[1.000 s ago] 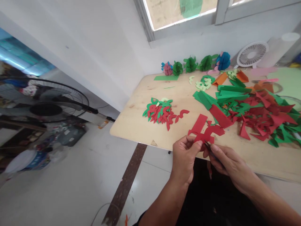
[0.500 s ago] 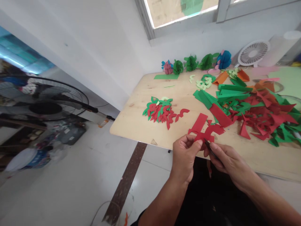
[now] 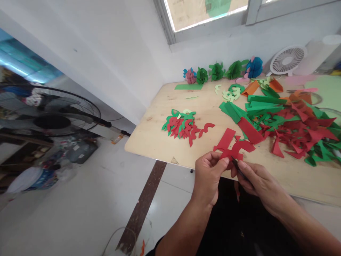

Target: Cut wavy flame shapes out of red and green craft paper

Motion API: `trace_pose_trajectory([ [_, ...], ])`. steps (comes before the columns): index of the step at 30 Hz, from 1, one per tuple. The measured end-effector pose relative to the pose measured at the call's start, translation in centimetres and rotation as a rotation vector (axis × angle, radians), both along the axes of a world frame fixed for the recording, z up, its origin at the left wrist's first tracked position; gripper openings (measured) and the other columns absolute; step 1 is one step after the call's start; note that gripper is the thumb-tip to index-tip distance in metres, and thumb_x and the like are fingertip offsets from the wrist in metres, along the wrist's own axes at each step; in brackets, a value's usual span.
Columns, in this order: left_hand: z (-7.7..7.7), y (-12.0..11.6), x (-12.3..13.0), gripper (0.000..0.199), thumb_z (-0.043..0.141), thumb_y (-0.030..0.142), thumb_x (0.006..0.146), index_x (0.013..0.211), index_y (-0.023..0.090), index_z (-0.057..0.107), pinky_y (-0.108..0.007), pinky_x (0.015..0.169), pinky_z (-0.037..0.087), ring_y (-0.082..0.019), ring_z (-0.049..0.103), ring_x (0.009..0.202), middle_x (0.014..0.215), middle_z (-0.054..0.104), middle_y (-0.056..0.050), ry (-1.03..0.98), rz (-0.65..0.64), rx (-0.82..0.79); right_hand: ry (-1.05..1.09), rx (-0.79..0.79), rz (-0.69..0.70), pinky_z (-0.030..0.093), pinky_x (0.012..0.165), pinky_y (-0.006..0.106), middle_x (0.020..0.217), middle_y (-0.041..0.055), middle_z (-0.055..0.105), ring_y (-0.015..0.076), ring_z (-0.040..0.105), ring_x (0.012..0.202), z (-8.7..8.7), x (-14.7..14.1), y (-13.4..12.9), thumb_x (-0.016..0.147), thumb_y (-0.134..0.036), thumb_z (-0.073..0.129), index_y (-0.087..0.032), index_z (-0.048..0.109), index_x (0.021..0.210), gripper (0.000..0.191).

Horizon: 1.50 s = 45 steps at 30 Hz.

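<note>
At the front edge of the table, my left hand [image 3: 212,169] pinches a piece of red paper [image 3: 226,155] between thumb and fingers. My right hand [image 3: 252,176] is closed around dark scissors [image 3: 239,167], whose tip touches that paper; the fingers hide most of the handles. Just beyond the hands lie a red paper strip [image 3: 225,138] and a curved red paper piece [image 3: 243,146]. To the left is a small pile of cut red and green paper shapes [image 3: 181,125].
A heap of red and green paper scraps [image 3: 301,128] covers the right of the wooden table [image 3: 149,138]. Honeycomb paper figures [image 3: 216,72] line the wall, beside a small white fan [image 3: 288,61]. A large black fan [image 3: 52,121] stands left of the table.
Almost nothing differs. The curved red piece beyond my hands has shifted very slightly, while both hands keep their grip in the same place.
</note>
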<state>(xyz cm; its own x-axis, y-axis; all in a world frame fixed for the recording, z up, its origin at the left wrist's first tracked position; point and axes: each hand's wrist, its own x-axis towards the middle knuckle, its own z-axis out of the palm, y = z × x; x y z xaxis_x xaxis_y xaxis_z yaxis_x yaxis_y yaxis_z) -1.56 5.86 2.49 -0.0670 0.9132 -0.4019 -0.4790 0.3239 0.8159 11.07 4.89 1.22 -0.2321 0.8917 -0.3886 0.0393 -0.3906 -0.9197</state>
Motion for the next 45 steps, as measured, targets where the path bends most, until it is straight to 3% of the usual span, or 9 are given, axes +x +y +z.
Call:
trace_pose_trajectory([
  [23,0.40,0.08,-0.04,0.013,0.072,0.020,0.064,0.064,0.014,0.060,-0.031,0.071,0.051,-0.011,0.058,0.053,0.061,0.065,-0.001,-0.010,-0.014,0.008,-0.031,-0.002,-0.001,0.019,0.038,0.021,0.048,-0.0062,0.031,0.0086,0.026,0.042,-0.09,0.01,0.02,0.082,-0.062,0.046,-0.018,0.055,0.067,0.047],
  [45,0.60,0.27,-0.46,0.017,0.072,0.021,0.064,0.066,0.014,0.057,-0.032,0.073,0.051,-0.014,0.063,0.060,0.065,0.066,-0.002,-0.039,-0.048,0.000,-0.066,0.026,0.089,0.014,0.041,0.023,0.047,-0.0078,0.025,0.0085,0.022,0.042,-0.24,0.38,0.14,0.086,-0.060,0.040,-0.019,0.052,0.066,0.048],
])
